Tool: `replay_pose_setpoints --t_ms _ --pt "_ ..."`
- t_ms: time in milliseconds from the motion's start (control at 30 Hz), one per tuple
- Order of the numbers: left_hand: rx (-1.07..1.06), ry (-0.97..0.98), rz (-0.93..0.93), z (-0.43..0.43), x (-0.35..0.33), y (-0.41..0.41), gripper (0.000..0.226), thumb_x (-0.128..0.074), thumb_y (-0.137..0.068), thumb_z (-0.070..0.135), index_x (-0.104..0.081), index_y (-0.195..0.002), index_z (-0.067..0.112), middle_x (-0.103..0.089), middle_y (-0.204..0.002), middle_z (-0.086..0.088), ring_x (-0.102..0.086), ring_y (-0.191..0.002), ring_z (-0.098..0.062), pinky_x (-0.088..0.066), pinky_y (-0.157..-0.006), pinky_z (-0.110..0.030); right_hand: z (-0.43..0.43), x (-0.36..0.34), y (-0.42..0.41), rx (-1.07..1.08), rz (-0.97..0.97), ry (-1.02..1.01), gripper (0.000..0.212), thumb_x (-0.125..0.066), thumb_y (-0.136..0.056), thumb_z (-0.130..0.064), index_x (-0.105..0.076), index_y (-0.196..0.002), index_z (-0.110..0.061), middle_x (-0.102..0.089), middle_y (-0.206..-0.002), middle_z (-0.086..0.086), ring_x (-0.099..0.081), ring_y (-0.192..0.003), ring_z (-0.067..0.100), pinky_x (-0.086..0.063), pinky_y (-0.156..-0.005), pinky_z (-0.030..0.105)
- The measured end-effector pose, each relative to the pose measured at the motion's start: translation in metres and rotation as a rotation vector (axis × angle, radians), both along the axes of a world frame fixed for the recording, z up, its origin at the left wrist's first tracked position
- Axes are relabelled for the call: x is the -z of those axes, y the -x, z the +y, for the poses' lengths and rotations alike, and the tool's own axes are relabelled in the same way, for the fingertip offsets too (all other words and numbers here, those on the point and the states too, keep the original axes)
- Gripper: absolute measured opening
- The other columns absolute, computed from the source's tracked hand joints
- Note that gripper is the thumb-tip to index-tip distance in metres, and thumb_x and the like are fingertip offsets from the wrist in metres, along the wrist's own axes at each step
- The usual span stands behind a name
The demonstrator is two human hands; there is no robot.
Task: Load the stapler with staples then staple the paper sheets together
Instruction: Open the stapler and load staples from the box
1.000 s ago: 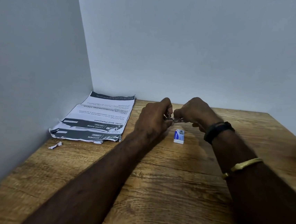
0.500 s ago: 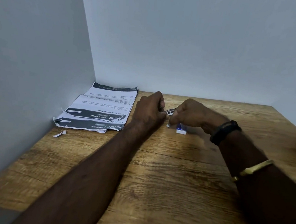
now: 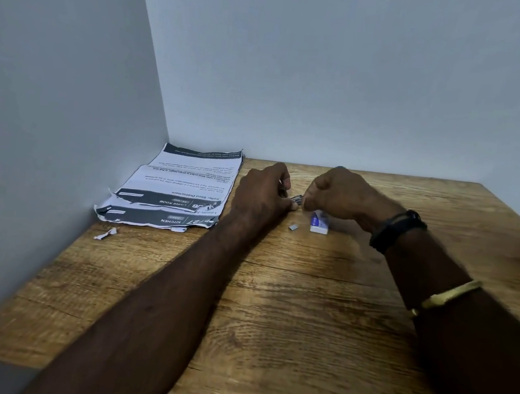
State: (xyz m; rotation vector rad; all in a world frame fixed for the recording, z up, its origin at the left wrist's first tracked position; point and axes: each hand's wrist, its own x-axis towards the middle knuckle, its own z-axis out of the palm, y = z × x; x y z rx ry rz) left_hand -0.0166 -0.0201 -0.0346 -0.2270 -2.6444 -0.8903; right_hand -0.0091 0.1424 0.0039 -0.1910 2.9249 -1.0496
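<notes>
Your left hand rests on the wooden tabletop near its far edge, its fingers curled in around a small metal stapler, of which only a shiny sliver shows between your two hands. Your right hand sits just beside it, fingers pinched together at the stapler's exposed end; whether they hold a strip of staples there is too small to tell. The two hands are nearly touching, with the metal piece bridging the gap. Just below your right hand, a small white and blue staple box lies on the tabletop, partly covered by your palm. A little to the left of the box, apart from it, a tiny grey piece lies loose on the wood; it looks like a short bit of staples, though it is too small to be sure. The paper sheets lie well to the left of your hands, pushed into the corner where the two grey walls meet, printed side up with the text facing away from you, their near edge ragged and torn. A small paper scrap lies on the wood just in front of them, close to the left wall. You wear a black band on the right wrist and a gold bangle farther up that forearm.
</notes>
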Motion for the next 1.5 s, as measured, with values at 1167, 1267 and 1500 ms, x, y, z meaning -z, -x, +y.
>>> replay_pose_setpoints --t_ms 1167,1267,1500 --pt "0.126 -1.132 -0.27 0.005 -0.034 -0.01 0.029 -0.084 -0.08 0.003 -0.064 -0.099 -0.002 -0.074 -0.079 -0.016 -0.074 -0.059 -0.019 -0.063 -0.058 -0.024 0.01 -0.008 -0.006 -0.082 0.425 0.286 0.041 -0.087 -0.073 -0.004 -0.075 -0.108 -0.022 -0.074 -0.108 -0.004 -0.075 -0.081 0.0 -0.057 -0.068 0.011" --pt "0.11 -1.197 -0.273 0.003 -0.033 -0.007 0.022 -0.083 -0.081 0.003 -0.062 -0.085 -0.002 -0.073 -0.076 -0.016 -0.074 -0.058 -0.017 -0.063 -0.059 -0.023 0.01 -0.009 -0.007 -0.083 0.439 0.29 0.027 -0.085 -0.076 -0.005 -0.079 -0.097 -0.02 -0.079 -0.091 -0.006 -0.075 -0.076 -0.001 -0.056 -0.067 0.011" --pt "0.059 -1.237 -0.258 0.003 -0.033 -0.005 0.031 -0.083 -0.08 0.0 -0.057 -0.065 0.006 -0.068 -0.071 -0.014 -0.072 -0.059 -0.019 -0.065 -0.062 -0.027 0.008 -0.007 -0.008 -0.064 0.466 0.244 0.016 -0.083 -0.078 -0.019 -0.082 -0.093 -0.023 -0.075 -0.077 -0.015 -0.072 -0.072 -0.004 -0.049 -0.063 0.009"
